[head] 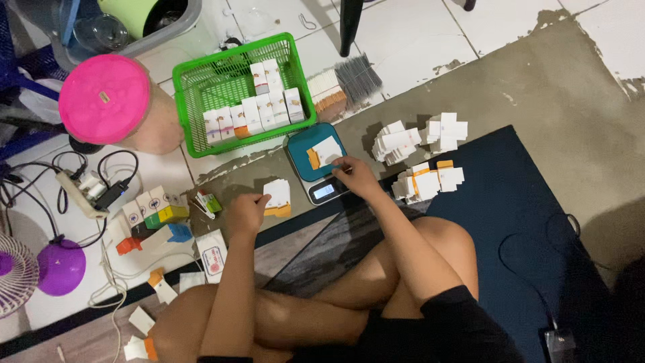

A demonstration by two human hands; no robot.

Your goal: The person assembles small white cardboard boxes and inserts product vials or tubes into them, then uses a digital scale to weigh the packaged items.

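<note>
- I see the right hand at the teal scale, its fingers pinched on the white packet lying on the scale's platform.
- My left hand rests on the floor, fingers curled on a small stack of white packets just left of the scale.
- Behind the scale stands a green basket holding white boxes.
- More packet piles lie to the right.
</note>
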